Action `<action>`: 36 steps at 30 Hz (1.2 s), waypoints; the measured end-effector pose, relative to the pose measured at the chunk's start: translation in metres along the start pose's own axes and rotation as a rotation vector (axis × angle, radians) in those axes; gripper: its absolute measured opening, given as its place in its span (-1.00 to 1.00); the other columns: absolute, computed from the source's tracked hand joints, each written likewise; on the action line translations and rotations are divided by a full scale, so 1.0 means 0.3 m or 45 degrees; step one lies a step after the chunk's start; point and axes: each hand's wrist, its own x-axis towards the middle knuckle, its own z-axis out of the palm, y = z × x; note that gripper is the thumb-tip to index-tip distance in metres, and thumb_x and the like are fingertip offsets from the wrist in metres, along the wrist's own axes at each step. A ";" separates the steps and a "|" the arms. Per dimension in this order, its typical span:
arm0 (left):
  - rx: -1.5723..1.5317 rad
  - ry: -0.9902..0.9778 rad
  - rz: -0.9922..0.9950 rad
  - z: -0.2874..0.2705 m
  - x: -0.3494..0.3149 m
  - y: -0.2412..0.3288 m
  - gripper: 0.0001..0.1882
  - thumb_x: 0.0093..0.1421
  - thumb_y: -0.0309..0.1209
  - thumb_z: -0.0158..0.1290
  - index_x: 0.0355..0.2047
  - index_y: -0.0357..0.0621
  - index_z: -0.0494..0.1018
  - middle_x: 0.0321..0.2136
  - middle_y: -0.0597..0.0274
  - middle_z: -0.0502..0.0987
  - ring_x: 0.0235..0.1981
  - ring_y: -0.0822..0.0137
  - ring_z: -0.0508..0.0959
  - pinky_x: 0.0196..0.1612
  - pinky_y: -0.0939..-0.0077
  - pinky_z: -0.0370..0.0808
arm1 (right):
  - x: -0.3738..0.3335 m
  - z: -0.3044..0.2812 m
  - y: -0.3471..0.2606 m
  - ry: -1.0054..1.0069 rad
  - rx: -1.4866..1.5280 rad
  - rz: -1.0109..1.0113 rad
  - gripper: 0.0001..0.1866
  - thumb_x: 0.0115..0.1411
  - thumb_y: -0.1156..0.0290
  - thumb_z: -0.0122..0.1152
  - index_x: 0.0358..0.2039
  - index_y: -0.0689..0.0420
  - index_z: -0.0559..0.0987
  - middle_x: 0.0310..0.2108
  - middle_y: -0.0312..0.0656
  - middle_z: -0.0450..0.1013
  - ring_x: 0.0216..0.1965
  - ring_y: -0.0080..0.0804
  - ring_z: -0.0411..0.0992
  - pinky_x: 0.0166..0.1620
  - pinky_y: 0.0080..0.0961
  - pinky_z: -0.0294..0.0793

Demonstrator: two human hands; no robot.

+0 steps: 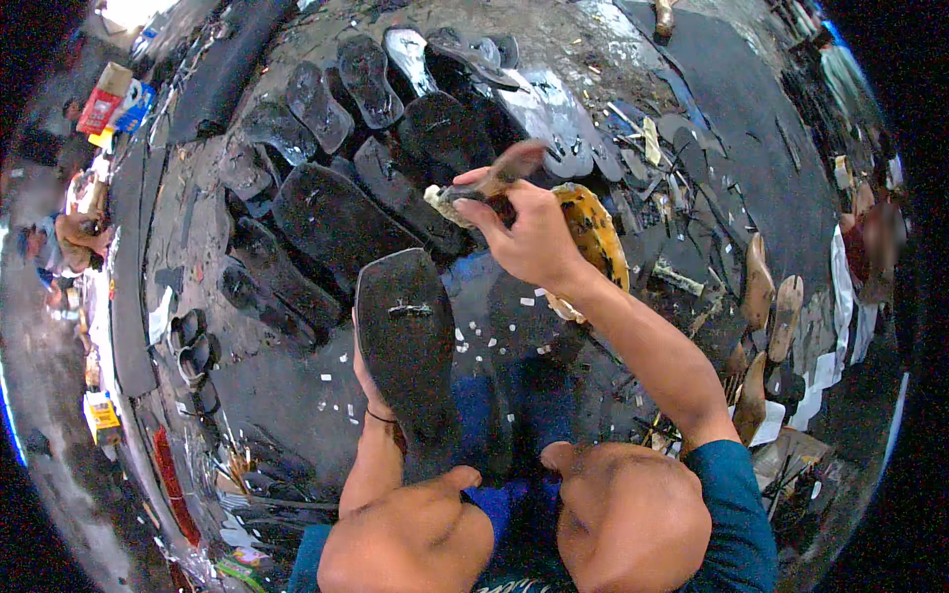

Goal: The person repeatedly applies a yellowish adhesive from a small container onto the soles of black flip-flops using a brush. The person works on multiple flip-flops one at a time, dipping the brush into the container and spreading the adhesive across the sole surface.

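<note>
Sole (407, 351): we'd expect light, bendy; hold edges.
Left hand (363, 379): grasping sole from behind; finger placement unclear.
Right hand (532, 235): clamped on brush (518, 162).

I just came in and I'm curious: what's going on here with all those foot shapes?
A person with bent knees holds a dark sole in the left hand, which is mostly hidden behind it. The right hand grips a tool with a pale, crusty end, held apart from that sole. Many other soles lie ahead, and a yellow, dark-spotted thing sits partly hidden behind the right wrist.
</note>
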 end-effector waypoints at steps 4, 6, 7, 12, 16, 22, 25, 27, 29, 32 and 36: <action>0.324 0.431 0.032 -0.259 0.050 0.090 -0.37 0.41 0.07 -0.29 0.19 -0.19 0.36 0.04 0.05 0.53 0.00 0.09 0.57 0.10 0.11 0.52 | -0.231 0.123 -0.092 -0.370 0.189 -0.218 -0.78 0.10 0.59 0.28 -0.20 0.15 0.65 -0.25 -0.08 0.62 -0.13 -0.22 0.59 -0.06 -0.32 0.56; 0.333 0.561 0.147 -0.360 0.066 0.111 -0.37 0.40 0.06 -0.28 0.18 -0.21 0.36 0.04 0.02 0.53 -0.01 0.07 0.57 0.09 0.09 0.53 | -0.356 0.116 -0.113 -0.663 0.258 -0.051 -0.77 0.08 0.58 0.31 -0.20 0.15 0.66 -0.23 -0.13 0.62 -0.11 -0.27 0.58 -0.03 -0.37 0.54; 0.452 0.754 0.171 -0.371 0.046 0.093 -0.36 0.39 0.06 -0.28 0.18 -0.23 0.35 0.05 -0.02 0.51 0.00 0.04 0.58 0.08 0.10 0.54 | -0.371 0.107 -0.093 -0.653 0.372 0.007 -0.77 0.09 0.54 0.34 -0.19 0.13 0.65 -0.22 -0.14 0.61 -0.14 -0.27 0.57 -0.03 -0.33 0.52; 0.383 0.800 -0.196 -0.557 -0.312 0.084 -0.38 0.37 -0.02 -0.28 0.17 -0.28 0.34 0.02 -0.04 0.52 -0.06 0.00 0.60 0.04 0.13 0.57 | -0.170 -0.125 0.092 0.194 -0.588 0.050 -0.71 0.15 0.24 0.37 -0.20 0.16 0.65 -0.26 -0.12 0.62 -0.21 -0.20 0.59 -0.12 -0.30 0.54; 0.403 0.910 -0.436 -0.569 -0.453 0.019 -0.41 0.36 -0.04 -0.27 0.14 -0.27 0.37 -0.03 -0.02 0.54 -0.10 0.04 0.61 0.00 0.16 0.58 | -0.254 -0.288 0.365 0.022 -1.160 0.188 -0.65 0.17 0.05 0.31 -0.25 0.07 0.67 -0.37 0.02 0.59 -0.34 0.00 0.58 -0.21 -0.17 0.56; 0.398 0.968 -0.488 -0.581 -0.500 0.040 -0.46 0.36 -0.08 -0.26 0.09 -0.25 0.41 -0.10 0.02 0.57 -0.16 0.10 0.63 -0.07 0.19 0.60 | -0.356 -0.422 -0.038 -0.321 -1.296 0.646 -0.62 0.12 0.05 0.30 -0.30 0.13 0.65 -0.39 0.14 0.57 -0.33 0.08 0.58 -0.22 -0.09 0.56; 0.381 0.887 -0.495 -0.551 -0.416 0.049 -0.48 0.35 -0.10 -0.26 0.06 -0.24 0.43 -0.13 0.03 0.59 -0.19 0.12 0.64 -0.10 0.21 0.61 | -0.419 -0.520 -0.072 -0.794 -0.793 0.761 -0.58 0.15 0.10 0.29 -0.29 0.29 0.63 -0.29 0.14 0.58 -0.21 -0.01 0.58 -0.13 -0.23 0.55; 0.373 0.807 -0.485 -0.508 -0.317 0.066 -0.49 0.35 -0.11 -0.25 0.05 -0.24 0.45 -0.16 0.05 0.60 -0.21 0.14 0.64 -0.12 0.23 0.62 | -0.398 -0.503 -0.119 -0.473 -0.145 0.747 -0.65 0.21 0.22 0.27 -0.17 0.27 0.62 -0.22 -0.03 0.60 -0.15 -0.22 0.58 -0.06 -0.36 0.53; 0.331 0.662 -0.455 -0.437 -0.182 0.079 -0.50 0.35 -0.12 -0.25 0.03 -0.23 0.46 -0.18 0.06 0.61 -0.24 0.16 0.65 -0.14 0.24 0.62 | -0.320 -0.426 -0.154 -0.131 0.516 0.770 -0.70 0.28 0.38 0.24 -0.02 0.21 0.56 -0.14 -0.25 0.57 -0.14 -0.42 0.54 -0.04 -0.41 0.53; 0.314 0.625 -0.343 -0.177 0.008 0.041 -0.53 0.35 -0.13 -0.26 -0.07 -0.19 0.51 -0.28 0.13 0.63 -0.31 0.22 0.64 -0.20 0.26 0.62 | -0.227 -0.280 -0.187 0.026 0.872 0.850 -0.69 0.26 0.38 0.27 -0.02 0.21 0.54 -0.14 -0.25 0.57 -0.15 -0.49 0.53 -0.04 -0.49 0.52; 0.190 0.351 -0.252 -0.050 0.101 0.042 -0.47 0.34 -0.02 -0.27 -0.07 -0.17 0.50 -0.27 0.13 0.61 -0.29 0.18 0.62 -0.19 0.23 0.61 | -0.161 -0.008 -0.195 -0.395 0.271 0.176 -0.75 0.17 0.45 0.37 -0.13 0.15 0.59 -0.16 -0.21 0.58 -0.15 -0.36 0.56 -0.05 -0.42 0.54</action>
